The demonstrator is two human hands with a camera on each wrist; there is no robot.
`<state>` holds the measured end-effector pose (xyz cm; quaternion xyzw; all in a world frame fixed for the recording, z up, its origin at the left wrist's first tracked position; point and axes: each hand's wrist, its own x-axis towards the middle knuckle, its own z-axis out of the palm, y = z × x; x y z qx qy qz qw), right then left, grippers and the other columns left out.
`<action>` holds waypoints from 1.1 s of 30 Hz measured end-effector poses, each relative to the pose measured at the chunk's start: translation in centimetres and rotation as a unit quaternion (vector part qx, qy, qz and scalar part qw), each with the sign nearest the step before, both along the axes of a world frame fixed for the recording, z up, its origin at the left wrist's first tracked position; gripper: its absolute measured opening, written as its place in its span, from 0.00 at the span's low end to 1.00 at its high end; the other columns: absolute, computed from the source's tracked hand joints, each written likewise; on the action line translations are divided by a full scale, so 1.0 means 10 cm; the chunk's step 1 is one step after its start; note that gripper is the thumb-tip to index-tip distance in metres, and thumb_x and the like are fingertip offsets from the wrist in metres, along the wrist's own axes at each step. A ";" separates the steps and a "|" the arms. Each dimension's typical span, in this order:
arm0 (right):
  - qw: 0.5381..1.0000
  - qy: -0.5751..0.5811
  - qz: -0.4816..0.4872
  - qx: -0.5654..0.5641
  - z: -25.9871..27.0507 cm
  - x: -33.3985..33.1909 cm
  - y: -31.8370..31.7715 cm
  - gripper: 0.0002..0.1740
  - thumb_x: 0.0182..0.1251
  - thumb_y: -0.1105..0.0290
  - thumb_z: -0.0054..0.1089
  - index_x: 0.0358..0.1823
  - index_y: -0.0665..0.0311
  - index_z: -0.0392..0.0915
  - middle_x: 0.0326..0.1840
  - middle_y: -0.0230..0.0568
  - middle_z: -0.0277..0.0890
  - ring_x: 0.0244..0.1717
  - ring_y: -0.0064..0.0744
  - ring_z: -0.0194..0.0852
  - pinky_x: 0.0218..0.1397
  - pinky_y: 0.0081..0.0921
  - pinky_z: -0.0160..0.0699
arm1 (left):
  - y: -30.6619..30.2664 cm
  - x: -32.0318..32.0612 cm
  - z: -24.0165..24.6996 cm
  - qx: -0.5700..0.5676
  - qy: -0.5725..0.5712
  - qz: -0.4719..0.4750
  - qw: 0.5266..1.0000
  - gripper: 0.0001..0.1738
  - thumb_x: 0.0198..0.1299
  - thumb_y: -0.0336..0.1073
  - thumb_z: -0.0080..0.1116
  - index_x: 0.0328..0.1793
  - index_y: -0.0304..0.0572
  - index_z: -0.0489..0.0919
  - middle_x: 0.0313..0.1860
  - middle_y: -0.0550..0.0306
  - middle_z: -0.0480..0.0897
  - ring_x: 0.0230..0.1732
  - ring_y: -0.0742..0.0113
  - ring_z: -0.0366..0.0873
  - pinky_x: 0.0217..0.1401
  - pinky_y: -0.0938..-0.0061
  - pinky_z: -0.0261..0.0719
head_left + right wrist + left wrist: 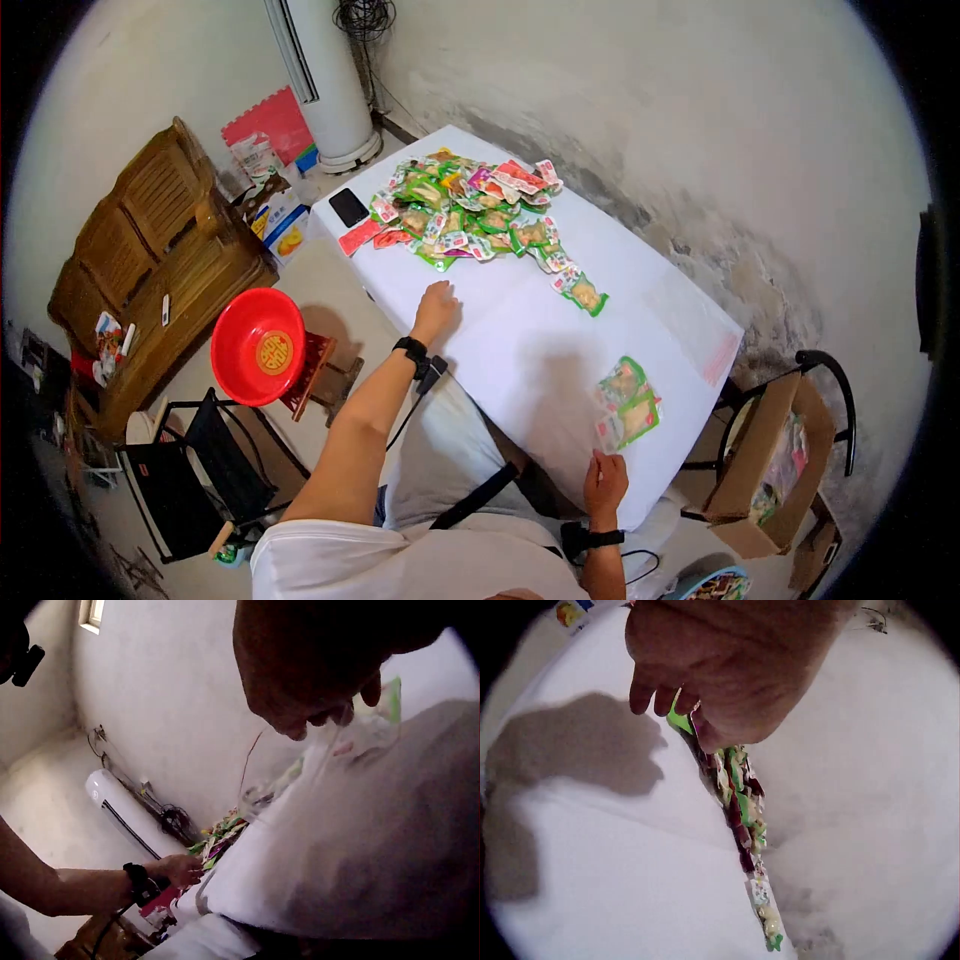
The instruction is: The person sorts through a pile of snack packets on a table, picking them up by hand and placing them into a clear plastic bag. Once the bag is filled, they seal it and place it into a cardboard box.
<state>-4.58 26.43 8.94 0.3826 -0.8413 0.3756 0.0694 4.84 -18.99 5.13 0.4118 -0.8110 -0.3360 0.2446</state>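
A large heap of small snack packets [460,205], green, white and red, covers the far part of the white table [500,330]. My left hand [436,308] hovers over the near edge of the table, short of the heap, its fingers loosely bent with nothing in them. In the left wrist view the left hand [720,667] overlaps the heap. My right hand [606,482] is at the table's near right, pinching the edge of a clear plastic bag [330,746]. Green-edged packets [630,400] lie within the bag, just beyond the fingers.
A black phone [348,207] lies at the table's far left corner. Flat clear plastic [690,325] rests near the wall side. A red basin [258,345] stands on a stool to the left, and an open cardboard box [770,465] sits on a chair at right.
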 end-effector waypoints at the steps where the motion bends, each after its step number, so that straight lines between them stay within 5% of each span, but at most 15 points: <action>1: 1.000 0.002 0.005 0.001 0.00 0.00 0.00 0.07 0.56 0.79 0.58 0.37 0.66 0.80 0.27 0.44 0.70 0.28 0.42 0.70 0.30 0.32 0.69 | -0.04 0.00 0.02 -0.042 -0.009 0.005 0.999 0.28 0.54 0.38 0.59 0.60 0.34 0.71 0.61 0.35 0.70 0.62 0.43 0.67 0.66 0.60 0.65; 3: 0.999 -0.036 0.000 0.030 0.05 0.01 0.00 0.08 0.54 0.76 0.60 0.36 0.65 0.80 0.27 0.45 0.71 0.31 0.47 0.71 0.32 0.38 0.70 | -0.15 0.01 0.04 -0.081 -0.019 0.017 0.996 0.29 0.54 0.38 0.59 0.62 0.33 0.70 0.62 0.35 0.69 0.64 0.43 0.65 0.67 0.60 0.63; 18: 0.994 -0.017 0.052 0.092 0.12 0.01 -0.04 0.07 0.54 0.79 0.58 0.36 0.68 0.80 0.26 0.45 0.69 0.29 0.44 0.71 0.32 0.35 0.70 | -0.43 0.25 0.06 -0.109 -0.024 0.052 0.992 0.30 0.55 0.37 0.57 0.62 0.29 0.68 0.60 0.30 0.70 0.64 0.37 0.65 0.68 0.57 0.62; 24: 0.995 -0.025 0.052 0.087 0.14 0.01 0.02 0.09 0.54 0.78 0.57 0.37 0.67 0.80 0.26 0.45 0.70 0.29 0.44 0.71 0.33 0.34 0.72 | -0.87 0.37 -0.10 0.067 0.143 0.101 0.982 0.29 0.60 0.42 0.55 0.63 0.31 0.69 0.59 0.37 0.73 0.61 0.47 0.70 0.65 0.65 0.67; 27: 0.994 -0.032 0.074 0.076 0.18 -0.01 0.01 0.09 0.54 0.77 0.57 0.37 0.66 0.80 0.27 0.44 0.71 0.28 0.44 0.72 0.34 0.34 0.73 | -0.91 0.70 -0.29 0.251 0.218 0.147 0.931 0.25 0.64 0.44 0.51 0.63 0.38 0.69 0.53 0.48 0.78 0.53 0.59 0.75 0.54 0.68 0.72; 30: 0.991 -0.033 0.078 0.101 0.24 -0.06 0.01 0.09 0.53 0.77 0.57 0.37 0.65 0.80 0.27 0.44 0.73 0.29 0.45 0.73 0.34 0.35 0.74 | -0.79 1.21 -0.02 0.383 0.325 0.170 0.848 0.22 0.65 0.46 0.51 0.61 0.46 0.70 0.47 0.60 0.79 0.48 0.68 0.76 0.46 0.73 0.71; 33: 0.992 -0.032 0.085 0.090 0.12 -0.15 0.06 0.08 0.53 0.77 0.58 0.36 0.64 0.81 0.26 0.43 0.73 0.28 0.44 0.73 0.32 0.34 0.74 | -0.80 1.86 0.35 0.382 0.344 0.155 0.843 0.20 0.65 0.45 0.52 0.59 0.47 0.71 0.50 0.62 0.78 0.50 0.67 0.75 0.48 0.71 0.71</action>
